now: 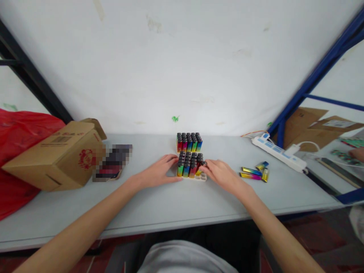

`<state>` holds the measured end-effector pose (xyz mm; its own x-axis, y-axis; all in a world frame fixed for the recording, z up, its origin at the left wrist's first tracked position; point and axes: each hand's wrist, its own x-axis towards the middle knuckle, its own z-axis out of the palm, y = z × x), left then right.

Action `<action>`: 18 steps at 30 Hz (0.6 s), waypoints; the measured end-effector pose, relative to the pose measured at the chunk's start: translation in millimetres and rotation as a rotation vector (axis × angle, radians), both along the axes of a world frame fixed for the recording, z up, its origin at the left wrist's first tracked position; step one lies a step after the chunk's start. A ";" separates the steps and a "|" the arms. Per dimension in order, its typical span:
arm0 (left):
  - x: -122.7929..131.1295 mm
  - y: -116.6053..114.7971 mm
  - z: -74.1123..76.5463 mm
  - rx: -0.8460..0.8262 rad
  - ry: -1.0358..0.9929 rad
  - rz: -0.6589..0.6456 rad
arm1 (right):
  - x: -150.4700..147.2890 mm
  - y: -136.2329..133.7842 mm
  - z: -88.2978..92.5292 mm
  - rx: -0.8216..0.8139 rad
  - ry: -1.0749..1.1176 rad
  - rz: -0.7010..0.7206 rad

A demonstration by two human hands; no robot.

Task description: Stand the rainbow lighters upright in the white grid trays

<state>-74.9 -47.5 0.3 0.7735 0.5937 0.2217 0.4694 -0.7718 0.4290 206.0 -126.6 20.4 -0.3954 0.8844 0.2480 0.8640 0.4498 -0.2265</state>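
Observation:
A white tray (201,178) on the table holds upright lighters (187,165) with black tops and shiny multicoloured bodies. Several round slots at its front right corner hold no lighter. My left hand (160,172) braces the tray's left side, thumb at the front corner and fingers towards the back. At the right side, my right hand (218,171) pinches a lighter (203,163) by its black top; its lower part is partly hidden by my fingers. Just behind stands a second block of upright lighters (189,143).
Several loose lighters (250,173) lie right of my right hand. A white power strip (278,152) with a plug lies farther right by a blue frame (315,64). On the left are a cardboard box (61,159), a red bag (17,159) and a pixelated flat object (113,163). A wall (182,76) rises behind.

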 end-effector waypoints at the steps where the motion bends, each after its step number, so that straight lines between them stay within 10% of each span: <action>1: 0.0 0.0 0.2 0.001 0.004 -0.001 | -1.4 0.0 1.7 0.014 -0.026 -0.011; 7: 0.5 0.4 1.4 0.003 0.023 0.004 | 28.9 -11.4 14.3 -0.073 0.124 -0.025; 13: 0.5 1.5 0.6 0.010 0.034 0.008 | 164.6 -16.6 -4.4 0.123 -0.179 -0.792; 18: 0.0 0.6 2.2 -0.001 0.037 0.010 | 237.2 2.7 -24.5 -0.131 -0.269 -1.065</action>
